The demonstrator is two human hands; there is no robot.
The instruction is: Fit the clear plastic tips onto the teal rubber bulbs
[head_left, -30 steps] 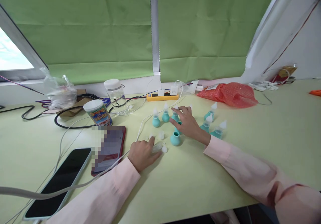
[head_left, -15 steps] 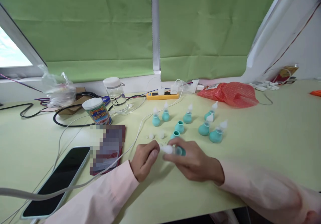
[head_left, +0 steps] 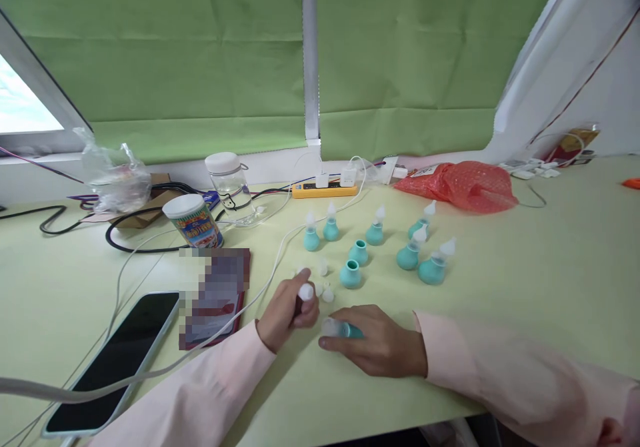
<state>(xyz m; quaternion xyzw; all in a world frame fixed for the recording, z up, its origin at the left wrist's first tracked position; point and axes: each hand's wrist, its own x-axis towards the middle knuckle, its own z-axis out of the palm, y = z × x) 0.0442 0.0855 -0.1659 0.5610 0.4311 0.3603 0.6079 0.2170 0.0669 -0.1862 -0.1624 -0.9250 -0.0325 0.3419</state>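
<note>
My left hand (head_left: 293,305) is closed around a small white translucent nozzle tip (head_left: 306,292), which pokes up out of the fist. In my right hand (head_left: 377,340), held low over the table, is a teal squeeze bulb (head_left: 353,331) with a clear collar (head_left: 332,327) pointing left. The two parts are apart. Just beyond the hands stand two teal bulbs without tops, one nearer (head_left: 351,275) and one farther (head_left: 359,253). Small white pieces (head_left: 328,294) lie near my left fingers, some partly hidden. Several bulbs with clear pointed tips (head_left: 432,269) stand behind and to the right.
On the left lie a black-screened phone (head_left: 115,360) and a partly blurred dark red item (head_left: 235,280), crossed by a white cable (head_left: 273,270). A printed can (head_left: 197,227), a clear jar (head_left: 233,197), a yellow power strip (head_left: 325,192) and a red bubble-wrap bag (head_left: 465,187) line the back.
The white tip has come away from the bulb's collar and is now in my left hand. My right hand has moved down toward me with the bulb, uncovering the nearer topless bulb.
</note>
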